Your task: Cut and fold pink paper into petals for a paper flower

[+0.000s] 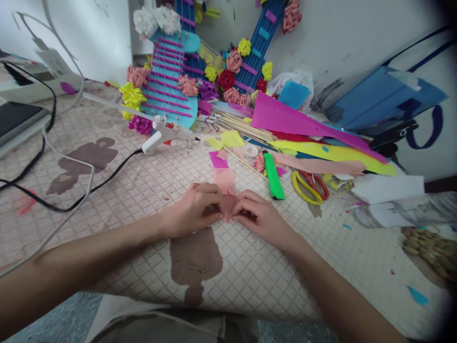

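Observation:
Between my two hands is a small piece of pink crepe paper [228, 206], pinched along both sides. My left hand [200, 207] grips its left edge with thumb and fingers closed. On the opposite edge, my right hand [262, 214] holds it the same way. Just beyond the fingers lies a flat pink paper square [224, 178], with a magenta paper piece [218, 160] above it. A green utility knife [273, 176] rests to the right of these. Yellow-handled scissors [307, 188] lie farther right.
A white glue gun [159, 135] with a black cord sits at the left. Wooden sticks [243, 127] and coloured paper sheets [303, 124] lie at the back. Behind stand flower-decorated boards [166, 81]. A clear bottle [403, 209] and peanuts [430, 250] are on the right.

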Available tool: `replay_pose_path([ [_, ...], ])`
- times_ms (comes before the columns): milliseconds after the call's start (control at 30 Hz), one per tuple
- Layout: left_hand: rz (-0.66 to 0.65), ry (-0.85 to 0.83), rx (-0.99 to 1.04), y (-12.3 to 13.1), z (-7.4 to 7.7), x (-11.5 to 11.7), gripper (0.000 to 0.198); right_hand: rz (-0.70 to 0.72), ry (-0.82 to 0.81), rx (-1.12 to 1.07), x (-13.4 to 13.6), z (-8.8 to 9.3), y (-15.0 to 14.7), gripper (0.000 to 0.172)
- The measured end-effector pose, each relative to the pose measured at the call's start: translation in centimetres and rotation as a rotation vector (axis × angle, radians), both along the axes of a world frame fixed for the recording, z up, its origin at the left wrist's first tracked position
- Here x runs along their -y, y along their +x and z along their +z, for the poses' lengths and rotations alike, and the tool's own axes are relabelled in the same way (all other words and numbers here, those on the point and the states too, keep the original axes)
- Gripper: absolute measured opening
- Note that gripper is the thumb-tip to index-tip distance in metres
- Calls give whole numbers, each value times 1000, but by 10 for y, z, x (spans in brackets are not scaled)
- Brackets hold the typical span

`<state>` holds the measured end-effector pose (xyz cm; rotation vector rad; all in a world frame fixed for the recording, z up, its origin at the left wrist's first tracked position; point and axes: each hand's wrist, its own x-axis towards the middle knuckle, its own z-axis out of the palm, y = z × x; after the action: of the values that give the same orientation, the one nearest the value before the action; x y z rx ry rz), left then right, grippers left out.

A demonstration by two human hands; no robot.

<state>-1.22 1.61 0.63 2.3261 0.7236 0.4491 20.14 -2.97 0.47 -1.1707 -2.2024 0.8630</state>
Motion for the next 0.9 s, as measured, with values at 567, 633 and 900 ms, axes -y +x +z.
replay_pose_path([
  [567, -16, 5, 64, -1, -4, -6, 9, -82, -112, -23, 0, 3, 1, 16],
  [633, -8, 12, 55, -1, -4, -5, 10, -95, -107, -18, 0, 3, 0, 17],
  [900, 110, 55, 5, 6, -6, 4, 7, -176, -55, 14, 3, -1, -11, 15],
])
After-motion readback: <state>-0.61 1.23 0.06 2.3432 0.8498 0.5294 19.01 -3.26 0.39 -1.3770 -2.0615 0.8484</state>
